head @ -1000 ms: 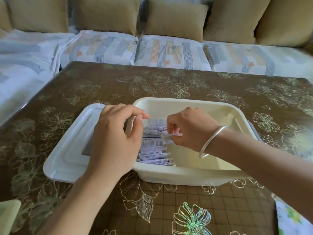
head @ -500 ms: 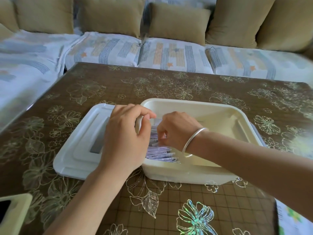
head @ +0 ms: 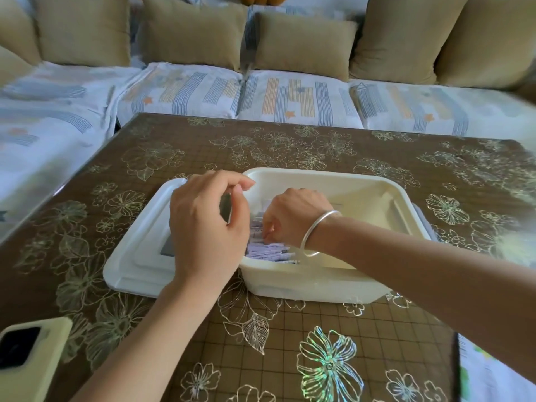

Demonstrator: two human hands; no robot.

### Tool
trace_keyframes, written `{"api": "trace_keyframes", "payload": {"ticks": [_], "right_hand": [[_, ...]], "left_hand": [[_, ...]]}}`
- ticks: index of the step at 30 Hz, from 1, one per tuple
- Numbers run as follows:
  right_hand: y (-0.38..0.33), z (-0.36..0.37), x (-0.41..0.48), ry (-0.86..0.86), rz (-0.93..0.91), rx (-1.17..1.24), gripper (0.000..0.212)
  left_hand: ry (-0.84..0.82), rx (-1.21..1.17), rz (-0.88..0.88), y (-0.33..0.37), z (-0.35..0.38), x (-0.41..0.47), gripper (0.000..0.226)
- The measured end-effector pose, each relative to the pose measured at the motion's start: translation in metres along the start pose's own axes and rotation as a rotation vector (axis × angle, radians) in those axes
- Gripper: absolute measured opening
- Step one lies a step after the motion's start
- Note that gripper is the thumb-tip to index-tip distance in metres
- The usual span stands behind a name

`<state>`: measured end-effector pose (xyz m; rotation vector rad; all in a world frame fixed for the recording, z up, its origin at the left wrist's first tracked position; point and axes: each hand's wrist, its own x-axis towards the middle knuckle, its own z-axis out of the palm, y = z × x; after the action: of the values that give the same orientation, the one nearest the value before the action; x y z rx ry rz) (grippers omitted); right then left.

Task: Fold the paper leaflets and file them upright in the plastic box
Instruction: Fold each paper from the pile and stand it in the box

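Observation:
A cream plastic box [head: 374, 195] stands on the table, with a row of folded purple-white leaflets [head: 271, 252] upright along its left side. My right hand [head: 293, 219], with a silver bangle on the wrist, reaches down into that row. Its curled fingers pinch a leaflet among the others, and the fingertips are hidden in the paper. My left hand [head: 206, 227] is over the box's left wall, fingers and thumb curled round the rim. It hides part of the row.
The box's cream lid [head: 136, 253] lies flat against its left side, under my left hand. A phone in a pale case [head: 29, 355] sits at the table's near left corner. Printed paper [head: 475, 372] shows at the near right edge. A sofa with cushions runs behind the table.
My right hand has moved left and down, carrying its folded leaflet into the row. My left hand has stayed on the box's left rim. The view has tilted a little.

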<state>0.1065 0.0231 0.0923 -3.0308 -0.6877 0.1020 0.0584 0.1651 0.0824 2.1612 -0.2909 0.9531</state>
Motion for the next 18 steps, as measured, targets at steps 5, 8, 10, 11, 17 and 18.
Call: {"api": "trace_keyframes", "payload": {"ticks": [5,8,10,11,17,18], "right_hand": [[0.005,-0.011,-0.008,0.028,0.01,0.119,0.012],[0.018,-0.033,-0.039,0.177,0.066,0.365,0.011],[0.029,-0.041,-0.077,0.389,0.125,0.489,0.01],[0.035,-0.04,-0.105,0.532,0.177,0.527,0.01],[0.072,0.046,-0.247,0.752,0.664,0.114,0.027],[0.078,0.064,-0.272,0.554,0.744,0.097,0.04]], "left_hand": [[0.065,-0.05,0.005,0.017,-0.011,-0.001,0.018],[0.041,-0.052,0.059,0.039,-0.016,-0.008,0.018],[0.001,-0.069,0.099,0.055,-0.014,-0.021,0.018],[-0.019,-0.095,0.116,0.065,-0.011,-0.033,0.018],[-0.2,-0.228,0.049,0.106,0.016,-0.113,0.016],[-0.248,-0.241,0.042,0.115,0.021,-0.129,0.017]]}}
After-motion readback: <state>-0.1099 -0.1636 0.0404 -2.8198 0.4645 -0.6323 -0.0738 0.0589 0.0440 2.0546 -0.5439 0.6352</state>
